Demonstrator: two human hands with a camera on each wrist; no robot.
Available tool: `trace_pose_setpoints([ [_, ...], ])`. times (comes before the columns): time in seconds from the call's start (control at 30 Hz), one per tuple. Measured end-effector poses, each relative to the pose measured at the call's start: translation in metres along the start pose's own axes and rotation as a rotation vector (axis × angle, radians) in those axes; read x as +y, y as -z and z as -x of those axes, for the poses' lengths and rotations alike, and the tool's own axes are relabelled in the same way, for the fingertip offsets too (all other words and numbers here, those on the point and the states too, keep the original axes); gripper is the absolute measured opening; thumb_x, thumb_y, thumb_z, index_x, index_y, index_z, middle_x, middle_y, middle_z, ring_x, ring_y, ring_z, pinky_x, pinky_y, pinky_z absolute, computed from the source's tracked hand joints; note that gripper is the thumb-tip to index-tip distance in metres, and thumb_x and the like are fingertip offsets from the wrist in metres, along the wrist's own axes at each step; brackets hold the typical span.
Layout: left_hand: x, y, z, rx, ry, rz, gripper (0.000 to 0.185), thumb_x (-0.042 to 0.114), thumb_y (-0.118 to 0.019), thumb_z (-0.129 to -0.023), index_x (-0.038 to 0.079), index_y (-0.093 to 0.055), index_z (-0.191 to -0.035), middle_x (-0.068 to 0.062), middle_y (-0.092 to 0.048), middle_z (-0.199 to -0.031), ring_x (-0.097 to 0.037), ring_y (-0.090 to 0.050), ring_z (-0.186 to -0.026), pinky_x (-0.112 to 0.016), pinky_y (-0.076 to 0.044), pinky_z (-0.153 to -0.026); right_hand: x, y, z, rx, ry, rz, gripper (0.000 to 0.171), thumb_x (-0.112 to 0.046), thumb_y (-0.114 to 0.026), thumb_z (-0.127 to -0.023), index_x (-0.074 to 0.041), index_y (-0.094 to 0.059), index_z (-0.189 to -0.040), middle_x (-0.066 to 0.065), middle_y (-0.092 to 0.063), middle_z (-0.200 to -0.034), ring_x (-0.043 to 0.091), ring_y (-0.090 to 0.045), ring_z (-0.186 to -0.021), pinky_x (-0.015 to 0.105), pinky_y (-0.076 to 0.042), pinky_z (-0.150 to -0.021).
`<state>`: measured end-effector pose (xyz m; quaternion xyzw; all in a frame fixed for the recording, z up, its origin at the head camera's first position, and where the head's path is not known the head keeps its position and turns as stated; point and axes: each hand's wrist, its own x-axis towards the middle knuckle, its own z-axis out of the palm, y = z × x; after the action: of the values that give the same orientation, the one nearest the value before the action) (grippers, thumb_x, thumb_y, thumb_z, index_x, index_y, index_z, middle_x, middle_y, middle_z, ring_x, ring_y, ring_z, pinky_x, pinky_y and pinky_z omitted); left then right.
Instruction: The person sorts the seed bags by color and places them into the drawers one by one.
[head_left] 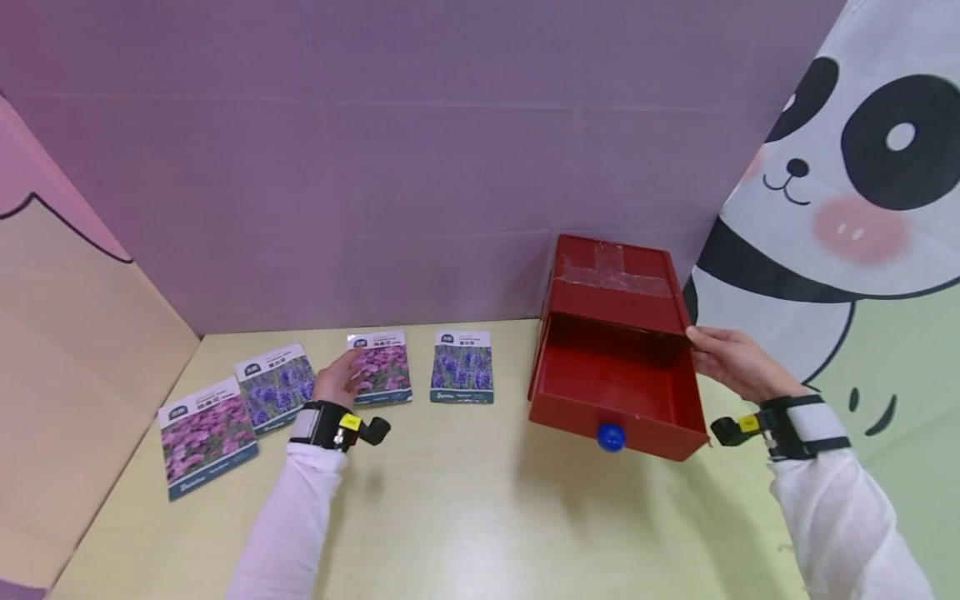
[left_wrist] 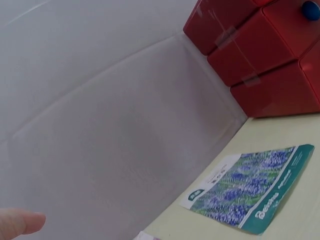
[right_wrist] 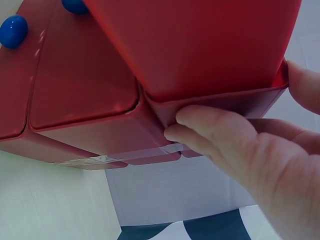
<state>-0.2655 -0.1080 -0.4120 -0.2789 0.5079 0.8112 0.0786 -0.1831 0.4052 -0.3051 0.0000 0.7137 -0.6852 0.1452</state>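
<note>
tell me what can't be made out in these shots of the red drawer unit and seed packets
- Small print on the four flat flower seed packets: too small in the head view.
- Left hand: in the left wrist view only one fingertip shows, cut by the edge, so its grip is unclear.
- Inside of the pulled-out red plastic drawer: its back is shadowed under the housing.
- Right hand thumb: cut by the edge in the right wrist view.

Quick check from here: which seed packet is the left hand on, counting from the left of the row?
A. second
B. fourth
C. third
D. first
C: in the head view the left hand rests on the third packet, the pink-flowered one, while the right hand holds the open red drawer.
</note>
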Motion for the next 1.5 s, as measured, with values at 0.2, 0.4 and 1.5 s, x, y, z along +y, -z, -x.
trace_pose_setpoints([
  [0.2, -0.003, 0.002, -0.004, 0.064, -0.014, -0.036, 0.054, 0.017, -0.062, -0.084, 0.004, -0.042, -0.132, -0.014, -0.037, -0.14, -0.017, -0.042, -0.093, -0.025, -0.039, -0.087, 0.0, 0.001, 0.0, 0.001, -0.003, -0.002, 0.022, -0.022, -0.045, -0.096, -0.023, -0.066, -0.1, -0.004, -0.065, -0.1, 0.011, -0.063, -0.089, 0.023, -0.053, -0.077],
  [0.4, -0.007, 0.006, -0.004, 0.087, -0.068, -0.096, 0.076, 0.02, -0.065, -0.081, -0.003, -0.023, -0.14, -0.017, -0.028, -0.144, -0.029, -0.035, -0.118, -0.035, -0.028, -0.104, 0.0, 0.0, 0.001, 0.022, -0.013, 0.027, 0.02, -0.025, -0.047, -0.095, -0.025, -0.065, -0.1, -0.005, -0.065, -0.1, 0.012, -0.063, -0.09, 0.023, -0.052, -0.078],
  [1.5, -0.025, 0.018, -0.027, 0.013, -0.173, -0.503, 0.075, 0.018, -0.059, -0.084, -0.014, -0.016, -0.138, -0.03, -0.018, -0.144, -0.043, -0.019, -0.131, -0.047, -0.018, -0.109, 0.003, -0.002, 0.002, 0.006, 0.024, 0.01, 0.023, -0.023, -0.043, -0.096, -0.022, -0.065, -0.102, -0.003, -0.065, -0.101, 0.012, -0.063, -0.089, 0.023, -0.052, -0.078],
])
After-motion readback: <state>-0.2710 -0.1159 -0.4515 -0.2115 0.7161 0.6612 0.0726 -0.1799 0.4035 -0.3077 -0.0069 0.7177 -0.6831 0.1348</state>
